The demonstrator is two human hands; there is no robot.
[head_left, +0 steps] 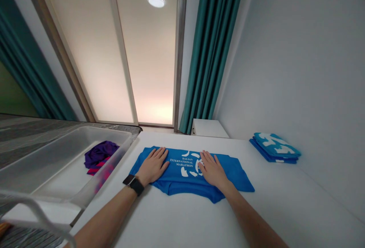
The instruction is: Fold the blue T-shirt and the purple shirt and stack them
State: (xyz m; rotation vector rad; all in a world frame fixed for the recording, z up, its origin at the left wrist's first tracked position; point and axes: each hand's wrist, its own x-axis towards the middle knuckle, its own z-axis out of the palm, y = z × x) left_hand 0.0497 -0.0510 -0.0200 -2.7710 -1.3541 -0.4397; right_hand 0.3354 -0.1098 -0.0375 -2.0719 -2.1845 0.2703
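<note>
Shirt [176,183] in bright blue is spread on the white table [176,221], right in the middle, with "DALIAN INTERNATIONAL MARATHON" printed on it. Both hands are laid palm down on top: the left hand [153,166] is rested just left of the lettering, the right hand [212,170] is set partly over the white graphic. Nothing is gripped by either one, fingers are stretched out and the cloth is just held flat, pretty much. As for how far along things are, kind of mid-way I'd guess. Some folded blue cloth [275,149] is already stacked neatly on the right near the wall, well apart from the shirt, so that bit can be counted as done; how many pieces are in it can't really be told. The shirt under the hands seems only partly dealt with: it looks doubled over, short and wide, but isn't brought down to the compact shape of the stack yet. Over on the left, a crumpled purple bundle [101,153] with some red-patterned fabric [94,170] is left loose inside the translucent plastic bin [51,157], untouched by either hand, so that part is judged not started. Whether it's one garment or two can't be made out
</note>
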